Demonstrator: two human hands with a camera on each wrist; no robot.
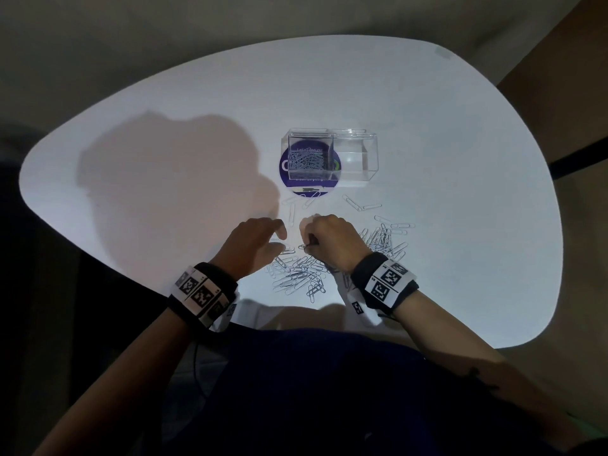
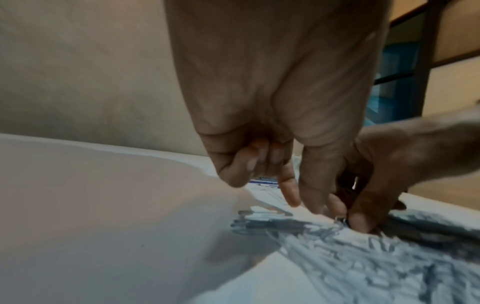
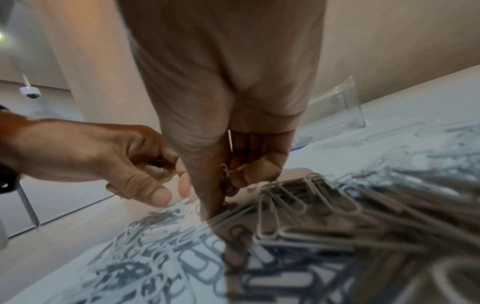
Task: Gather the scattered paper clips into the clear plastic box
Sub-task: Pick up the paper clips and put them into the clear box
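Above the heap of silver wire paper clips [image 1: 297,274], the right hand [image 1: 329,240] pinches apparently a few clips for the clear plastic box [image 1: 329,156], while the left hand [image 1: 255,246] hovers loosely curled, holding nothing.

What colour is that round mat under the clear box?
Dark purple-blue with white lettering; the round mat under the clear box shows best in the head view.

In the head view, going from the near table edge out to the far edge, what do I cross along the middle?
Near to far: pile of loose paper clips → right hand, pinching clips → stray paper clips → round purple sticker → clear plastic box, clips already in its left compartment → bare white table.
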